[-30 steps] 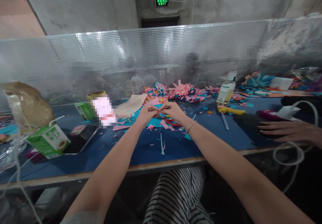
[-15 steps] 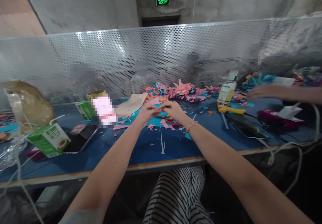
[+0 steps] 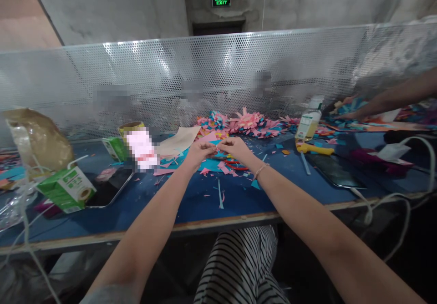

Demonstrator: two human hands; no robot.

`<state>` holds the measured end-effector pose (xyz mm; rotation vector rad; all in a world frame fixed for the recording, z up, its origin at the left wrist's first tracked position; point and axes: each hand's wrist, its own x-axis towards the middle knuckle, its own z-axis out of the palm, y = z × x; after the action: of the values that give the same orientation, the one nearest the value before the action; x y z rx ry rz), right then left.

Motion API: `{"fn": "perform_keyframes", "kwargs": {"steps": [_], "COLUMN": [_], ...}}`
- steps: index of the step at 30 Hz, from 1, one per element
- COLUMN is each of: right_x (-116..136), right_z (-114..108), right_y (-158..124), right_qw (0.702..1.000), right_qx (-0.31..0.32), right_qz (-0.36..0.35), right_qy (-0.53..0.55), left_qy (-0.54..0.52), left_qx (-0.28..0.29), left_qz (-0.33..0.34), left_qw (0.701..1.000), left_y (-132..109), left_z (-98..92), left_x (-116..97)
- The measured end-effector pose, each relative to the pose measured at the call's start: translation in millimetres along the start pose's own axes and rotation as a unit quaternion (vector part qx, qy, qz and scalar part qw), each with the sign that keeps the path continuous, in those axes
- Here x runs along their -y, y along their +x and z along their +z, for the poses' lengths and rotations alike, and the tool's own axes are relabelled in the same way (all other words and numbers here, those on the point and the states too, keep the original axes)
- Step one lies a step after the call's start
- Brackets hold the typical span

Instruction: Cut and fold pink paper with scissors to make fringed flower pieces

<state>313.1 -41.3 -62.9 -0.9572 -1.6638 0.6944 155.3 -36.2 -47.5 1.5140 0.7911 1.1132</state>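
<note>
Fingertips pinched, my left hand [image 3: 201, 154] hovers over the paper scraps at the middle of the table. My right hand [image 3: 235, 147] faces it in a similar pinch, the fingertips of both close together. Whatever sits between the fingers is too small to make out. Beneath them lie blue paper [image 3: 209, 164] and pink paper scraps [image 3: 223, 167]. A red curved object [image 3: 239, 168], partly covered, rests by my right hand. Behind are pink paper flowers [image 3: 247, 121] and a blue-pink one [image 3: 218, 119]. A beige sheet [image 3: 179, 141] lies left of my left hand.
At left stand a green drink carton [image 3: 70, 190], a dark tablet or phone [image 3: 109, 188] and a brown bag [image 3: 41, 140]. On the right are a bottle [image 3: 308, 124], a yellow-handled tool [image 3: 314, 149], a phone [image 3: 336, 171] and white cables [image 3: 406, 199]. Another person's arm [image 3: 396, 95] reaches in.
My fingertips have drawn slightly apart, the right hand shifting a little right. The other person's arm at right has moved farther back, with its hand now at the paper pile.
</note>
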Motion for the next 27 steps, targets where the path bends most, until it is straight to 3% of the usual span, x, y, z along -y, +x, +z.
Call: {"fn": "perform_keyframes", "kwargs": {"steps": [13,21,27], "right_x": [6.8,12.3,14.6], "right_z": [2.1,10.2,12.2], "right_y": [-4.4,-8.8,-11.7], "right_qw": [0.995,0.982,0.973], "right_qx": [-0.008,-0.032,-0.006], "right_qz": [-0.012,-0.078,-0.103], "right_qy": [-0.096,-0.170,-0.205], "left_qy": [0.030,-0.062,-0.142], "left_qx": [0.015,0.014,0.009], "left_qz": [0.025,-0.018,-0.043], "left_qw": [0.999,0.998,0.989], "left_y": [5.9,0.4,-2.4], "left_z": [-3.9,3.5,7.7], "left_x": [9.6,3.0,2.5]}}
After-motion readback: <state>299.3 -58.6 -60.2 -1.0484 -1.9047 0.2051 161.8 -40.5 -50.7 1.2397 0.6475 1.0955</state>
